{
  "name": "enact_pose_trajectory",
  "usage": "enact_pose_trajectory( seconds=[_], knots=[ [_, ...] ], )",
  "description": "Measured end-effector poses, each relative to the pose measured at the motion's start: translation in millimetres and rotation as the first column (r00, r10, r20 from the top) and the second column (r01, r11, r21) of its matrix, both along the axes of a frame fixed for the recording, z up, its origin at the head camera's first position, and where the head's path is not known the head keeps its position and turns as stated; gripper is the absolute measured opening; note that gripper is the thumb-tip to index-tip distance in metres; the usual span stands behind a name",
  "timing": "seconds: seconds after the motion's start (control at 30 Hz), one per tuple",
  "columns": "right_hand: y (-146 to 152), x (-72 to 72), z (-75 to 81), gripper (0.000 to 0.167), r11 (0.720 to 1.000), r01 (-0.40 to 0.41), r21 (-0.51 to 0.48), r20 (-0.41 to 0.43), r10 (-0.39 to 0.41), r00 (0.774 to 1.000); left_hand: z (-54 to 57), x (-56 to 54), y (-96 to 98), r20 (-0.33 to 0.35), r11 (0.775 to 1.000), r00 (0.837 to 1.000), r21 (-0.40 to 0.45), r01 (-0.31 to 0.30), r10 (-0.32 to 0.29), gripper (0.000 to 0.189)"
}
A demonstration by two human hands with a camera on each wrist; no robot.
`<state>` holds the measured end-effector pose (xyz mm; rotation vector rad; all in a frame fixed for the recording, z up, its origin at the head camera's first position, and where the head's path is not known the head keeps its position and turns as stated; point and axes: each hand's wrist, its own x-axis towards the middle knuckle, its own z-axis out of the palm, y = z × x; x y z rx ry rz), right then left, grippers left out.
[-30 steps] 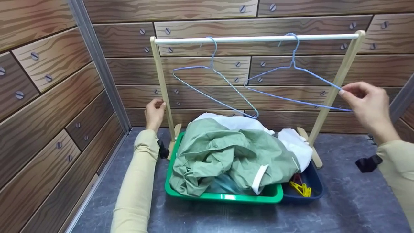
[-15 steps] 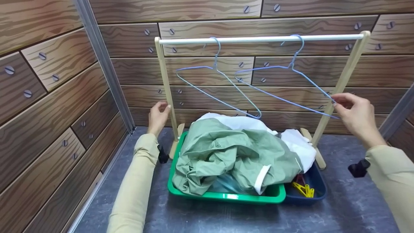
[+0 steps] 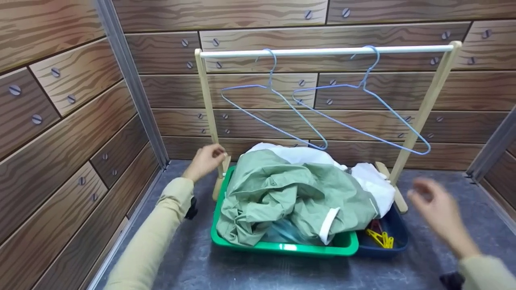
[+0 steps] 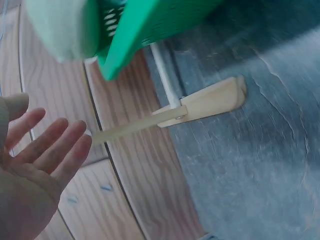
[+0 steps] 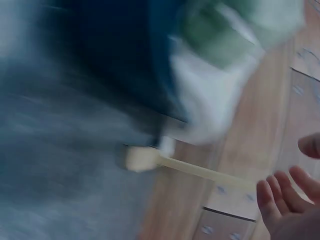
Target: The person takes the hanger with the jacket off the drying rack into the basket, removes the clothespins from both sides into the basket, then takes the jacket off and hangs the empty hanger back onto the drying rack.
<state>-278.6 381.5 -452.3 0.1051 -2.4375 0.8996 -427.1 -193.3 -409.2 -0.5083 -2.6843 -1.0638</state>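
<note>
My left hand (image 3: 204,161) is off the rack's left post, hovering beside the green basket (image 3: 217,237); in the left wrist view its fingers (image 4: 55,145) are loosely bent around nothing. At the right, my right hand (image 3: 437,207) is in the air with relaxed fingers, blurred by motion and holding nothing. Two blue wire hangers, the left hanger (image 3: 278,131) and the right hanger (image 3: 363,131), hang from the white rail (image 3: 322,52). A crumpled green garment (image 3: 306,189) lies heaped over the basket, with white cloth (image 3: 298,150) behind it.
A dark blue tray (image 3: 397,241) with yellow clothespins (image 3: 381,239) stands right of the basket, partly under white cloth (image 3: 373,187). The rack's wooden posts, left post (image 3: 207,100) and right post (image 3: 427,104), rise on both sides. Wood-patterned walls (image 3: 169,92) enclose the table.
My right hand has let go of the right hanger and dropped downward. The left hand has left the rack's post and moved down toward the basket.
</note>
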Motion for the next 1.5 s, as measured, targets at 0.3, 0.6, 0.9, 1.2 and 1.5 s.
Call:
enact_pose_trajectory(
  seconds=[0.3,0.6,0.9,1.2,1.5],
  knots=[
    [-51.4,5.6,-24.0,0.06,0.99,-0.1,-0.096,0.317,0.126,0.94,-8.7,9.0,34.8,0.045,0.96,0.974,-0.162,0.227,-0.223,0.045],
    [-86.8,-17.5,-17.6,0.083,0.861,-0.104,-0.497,0.459,0.363,0.811,-7.9,2.5,54.2,0.098,0.937,0.976,-0.275,0.215,-0.195,0.063],
    [-104.0,-52.6,-0.8,0.074,0.819,-0.252,-0.516,0.289,0.443,0.849,-16.7,-2.3,65.1,0.182,0.882,0.963,-0.396,0.255,-0.197,0.058],
    [-149.9,-75.9,14.0,0.068,0.832,-0.447,-0.329,0.182,0.52,0.834,-15.5,-2.1,68.4,0.151,0.892,0.96,-0.358,0.277,-0.237,0.043],
    [-181.3,-62.4,-6.1,0.059,0.759,-0.65,0.036,0.434,0.574,0.694,-24.6,-6.3,64.0,0.128,0.896,0.948,-0.31,0.317,-0.291,0.038]
  ],
)
